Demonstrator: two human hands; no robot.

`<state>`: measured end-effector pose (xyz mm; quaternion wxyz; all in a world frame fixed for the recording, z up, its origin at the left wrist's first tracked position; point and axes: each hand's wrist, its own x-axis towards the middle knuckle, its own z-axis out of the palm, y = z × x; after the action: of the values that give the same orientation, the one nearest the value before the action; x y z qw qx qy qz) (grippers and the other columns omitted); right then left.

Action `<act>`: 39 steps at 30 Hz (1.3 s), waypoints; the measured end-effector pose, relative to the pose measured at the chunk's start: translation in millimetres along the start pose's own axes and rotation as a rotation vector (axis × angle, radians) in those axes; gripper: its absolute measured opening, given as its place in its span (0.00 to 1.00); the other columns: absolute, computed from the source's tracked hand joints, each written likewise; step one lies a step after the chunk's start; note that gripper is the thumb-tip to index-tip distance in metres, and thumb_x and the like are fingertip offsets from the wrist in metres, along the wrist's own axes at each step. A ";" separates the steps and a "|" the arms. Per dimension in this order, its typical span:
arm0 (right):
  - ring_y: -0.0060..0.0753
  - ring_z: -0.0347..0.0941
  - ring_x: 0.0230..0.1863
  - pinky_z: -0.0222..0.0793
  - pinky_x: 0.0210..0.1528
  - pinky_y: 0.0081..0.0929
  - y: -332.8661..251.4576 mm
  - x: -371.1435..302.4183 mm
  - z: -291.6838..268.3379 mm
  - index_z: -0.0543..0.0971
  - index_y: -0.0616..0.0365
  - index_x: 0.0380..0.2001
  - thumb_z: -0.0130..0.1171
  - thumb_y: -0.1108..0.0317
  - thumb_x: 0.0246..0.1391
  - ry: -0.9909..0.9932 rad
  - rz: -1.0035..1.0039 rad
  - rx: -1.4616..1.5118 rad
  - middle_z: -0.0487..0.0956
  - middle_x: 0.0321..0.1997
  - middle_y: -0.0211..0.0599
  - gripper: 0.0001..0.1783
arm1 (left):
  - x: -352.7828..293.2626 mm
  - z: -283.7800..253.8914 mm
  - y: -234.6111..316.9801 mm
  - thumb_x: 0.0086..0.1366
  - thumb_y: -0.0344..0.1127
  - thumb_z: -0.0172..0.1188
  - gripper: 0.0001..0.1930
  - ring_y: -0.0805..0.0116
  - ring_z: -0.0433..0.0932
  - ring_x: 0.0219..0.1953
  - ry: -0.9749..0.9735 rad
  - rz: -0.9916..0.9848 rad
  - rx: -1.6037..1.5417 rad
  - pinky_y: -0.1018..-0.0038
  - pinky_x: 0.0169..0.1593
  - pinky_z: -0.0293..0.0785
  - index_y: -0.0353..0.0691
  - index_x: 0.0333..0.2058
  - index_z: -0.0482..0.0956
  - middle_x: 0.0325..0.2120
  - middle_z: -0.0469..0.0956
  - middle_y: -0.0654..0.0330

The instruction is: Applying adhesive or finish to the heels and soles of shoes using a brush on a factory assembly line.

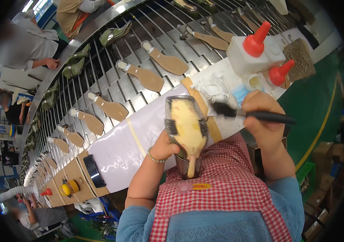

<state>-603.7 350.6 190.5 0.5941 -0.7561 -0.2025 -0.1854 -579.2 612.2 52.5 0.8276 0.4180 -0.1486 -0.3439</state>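
Observation:
My left hand [164, 146] is closed round the side of a dark green shoe [187, 125], held with its pale yellow underside facing up and its narrow end toward my apron. Between the fingers of my right hand [265, 115] is a brush [275, 117] with a black handle. Its dark bristles [223, 109] are somewhat blurred and point left, toward the shoe but apart from it. Below the brush lie a crumpled white cloth [215, 86] and a light blue folded piece [240, 93]. Close behind my right hand stands a small container [256, 82] of pale yellowish stuff.
White bottles [246, 56] with red nozzles stand at the back right, near a rough brown block [299, 59]. Tan soles [143, 78] and green shoes [115, 34] lie on a slatted metal conveyor [135, 103]. On the bench are a phone [94, 171] and yellow roll [69, 188]. People stand across the conveyor.

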 end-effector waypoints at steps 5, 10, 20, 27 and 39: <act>0.23 0.74 0.41 0.65 0.46 0.19 35.6 -4.5 34.8 0.68 0.59 0.49 0.47 0.70 0.63 -0.009 0.265 0.101 0.77 0.39 0.36 0.13 | 10.2 -16.1 -2.1 0.43 0.77 0.55 0.55 0.58 0.78 0.37 -0.197 0.062 -0.363 0.66 0.42 0.77 0.35 0.57 0.61 0.44 0.75 0.45; 0.23 0.72 0.44 0.66 0.48 0.23 60.3 -17.8 72.9 0.65 0.58 0.48 0.48 0.67 0.63 -0.145 0.394 0.543 0.75 0.41 0.34 0.12 | 7.3 9.2 12.1 0.44 0.85 0.40 0.57 0.62 0.75 0.25 -0.011 0.122 -0.200 0.72 0.27 0.72 0.35 0.55 0.63 0.27 0.75 0.48; 0.22 0.73 0.41 0.67 0.46 0.22 77.1 -24.7 84.5 0.68 0.57 0.44 0.57 0.71 0.56 -0.108 0.629 0.812 0.76 0.36 0.32 0.14 | 0.5 23.8 13.0 0.47 0.84 0.36 0.58 0.64 0.70 0.16 -0.160 0.082 -0.552 0.71 0.23 0.69 0.27 0.53 0.65 0.17 0.70 0.56; 0.22 0.74 0.40 0.66 0.48 0.22 68.0 -11.2 87.0 0.69 0.59 0.45 0.56 0.72 0.57 -0.163 0.674 0.697 0.77 0.36 0.33 0.13 | -18.4 7.5 4.7 0.47 0.83 0.40 0.56 0.59 0.75 0.23 -0.165 0.066 -0.445 0.68 0.28 0.74 0.35 0.58 0.61 0.26 0.75 0.49; 0.18 0.69 0.30 0.67 0.35 0.16 64.5 -46.2 69.7 0.75 0.61 0.50 0.52 0.61 0.61 0.041 0.461 0.380 0.76 0.33 0.34 0.19 | -41.4 -18.6 23.4 0.49 0.48 0.69 0.33 0.63 0.77 0.38 0.498 -0.218 1.072 0.73 0.44 0.71 0.32 0.49 0.73 0.38 0.77 0.51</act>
<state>-606.3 400.8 97.6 0.7555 -0.6534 -0.0446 -0.0196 -588.6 661.6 61.6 0.4714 0.8580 -0.0593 -0.1954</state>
